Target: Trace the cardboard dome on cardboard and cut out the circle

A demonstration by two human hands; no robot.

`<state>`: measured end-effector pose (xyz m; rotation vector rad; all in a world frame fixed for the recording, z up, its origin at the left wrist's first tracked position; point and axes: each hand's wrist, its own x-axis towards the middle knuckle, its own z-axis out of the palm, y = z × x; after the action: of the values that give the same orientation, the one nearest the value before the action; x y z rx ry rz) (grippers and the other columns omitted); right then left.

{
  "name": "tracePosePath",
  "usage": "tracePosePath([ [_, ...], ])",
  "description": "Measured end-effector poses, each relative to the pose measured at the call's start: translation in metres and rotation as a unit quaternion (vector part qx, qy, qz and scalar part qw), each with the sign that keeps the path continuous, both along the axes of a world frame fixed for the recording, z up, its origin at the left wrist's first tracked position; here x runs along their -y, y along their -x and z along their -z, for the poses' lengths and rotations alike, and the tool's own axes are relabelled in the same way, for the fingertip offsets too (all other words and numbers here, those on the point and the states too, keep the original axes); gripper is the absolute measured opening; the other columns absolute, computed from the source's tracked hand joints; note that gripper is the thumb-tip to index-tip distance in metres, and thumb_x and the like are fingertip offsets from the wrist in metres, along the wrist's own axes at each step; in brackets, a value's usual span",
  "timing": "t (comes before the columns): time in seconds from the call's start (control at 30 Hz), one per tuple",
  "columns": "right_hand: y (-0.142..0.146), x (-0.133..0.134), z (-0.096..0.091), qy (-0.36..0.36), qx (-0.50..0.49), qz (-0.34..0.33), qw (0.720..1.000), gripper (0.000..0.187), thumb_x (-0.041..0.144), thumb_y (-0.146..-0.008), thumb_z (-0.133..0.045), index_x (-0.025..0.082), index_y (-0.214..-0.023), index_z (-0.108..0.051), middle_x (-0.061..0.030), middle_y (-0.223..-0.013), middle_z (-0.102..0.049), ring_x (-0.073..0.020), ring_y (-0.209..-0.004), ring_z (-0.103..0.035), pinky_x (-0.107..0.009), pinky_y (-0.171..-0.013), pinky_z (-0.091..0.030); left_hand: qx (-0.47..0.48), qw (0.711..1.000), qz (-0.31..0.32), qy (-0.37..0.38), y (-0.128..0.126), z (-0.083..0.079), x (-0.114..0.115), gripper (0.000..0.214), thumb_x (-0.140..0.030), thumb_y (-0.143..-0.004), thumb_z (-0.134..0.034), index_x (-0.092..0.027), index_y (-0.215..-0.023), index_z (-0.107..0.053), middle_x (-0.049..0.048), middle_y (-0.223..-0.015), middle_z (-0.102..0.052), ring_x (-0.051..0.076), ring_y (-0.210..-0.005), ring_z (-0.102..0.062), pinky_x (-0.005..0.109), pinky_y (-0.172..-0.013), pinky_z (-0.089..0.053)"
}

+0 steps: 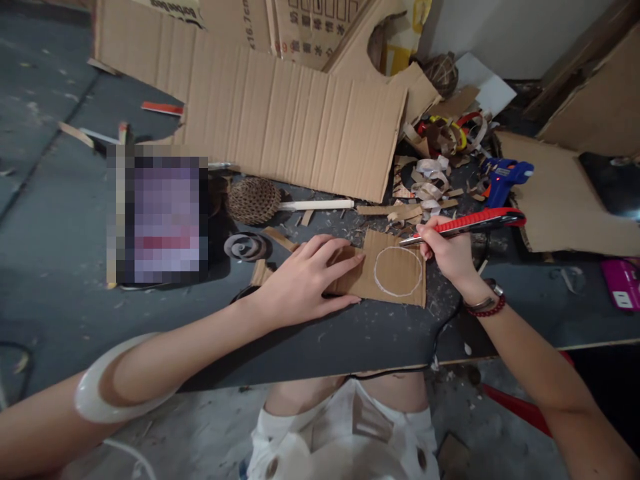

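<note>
While our left hand (313,283) spreads its fingers across 1 small cardboard piece (369,279) before us, our right hand (449,259) pinches a red cutter (473,224), tip at the drawn circle (399,271). Scraps (390,211), a coiled disc (246,247) and a studded ball (254,199) crowd just beyond; farther lie a blue glue gun (503,176) and large corrugated sheet (295,127).

cardboard piece (369,275): flat, drawn white circle (399,271) | red-black cutter (479,219): slanted, tip at circle
</note>
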<state>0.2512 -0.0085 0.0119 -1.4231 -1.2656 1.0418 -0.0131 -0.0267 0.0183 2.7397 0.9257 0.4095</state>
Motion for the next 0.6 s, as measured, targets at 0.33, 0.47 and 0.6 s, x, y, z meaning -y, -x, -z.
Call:
tracePosePath([
  [0.33,-0.0015,-0.0027,0.0052,0.003,-0.038,0.024,0.999,0.033,0.034,-0.075,-0.070,0.021,-0.053,-0.048,0.0073,-0.039,-0.046,-0.0054,-0.033,-0.041,-0.020,-0.036,-0.031,-0.005,1.000,0.000,-0.003,-0.0001,0.0002,0.0003,0.055,-0.050,-0.089,-0.055,-0.014,-0.130,-0.058,0.0178,-0.125,-0.055,0.034,-0.117,-0.050,0.053,-0.095,-0.050],
  [0.47,-0.0011,-0.0012,0.0036,-0.002,-0.029,0.015,0.999,0.033,0.035,-0.076,-0.070,0.021,-0.054,-0.049,0.0067,-0.039,-0.048,-0.0055,-0.035,-0.041,-0.020,-0.037,-0.033,-0.007,1.000,-0.002,-0.004,-0.0007,0.0005,0.0002,0.055,-0.051,-0.089,-0.055,-0.014,-0.130,-0.058,0.0182,-0.125,-0.055,0.034,-0.117,-0.050,0.054,-0.095,-0.050],
  [0.6,-0.0013,-0.0005,0.0031,-0.001,-0.029,0.016,0.999,0.032,0.034,-0.076,-0.069,0.021,-0.054,-0.049,0.0068,-0.039,-0.048,-0.0055,-0.035,-0.042,-0.020,-0.037,-0.033,-0.006,1.000,-0.002,-0.002,-0.0009,0.0003,-0.0006,0.055,-0.051,-0.089,-0.055,-0.014,-0.129,-0.058,0.0183,-0.124,-0.055,0.034,-0.116,-0.051,0.054,-0.094,-0.050],
])
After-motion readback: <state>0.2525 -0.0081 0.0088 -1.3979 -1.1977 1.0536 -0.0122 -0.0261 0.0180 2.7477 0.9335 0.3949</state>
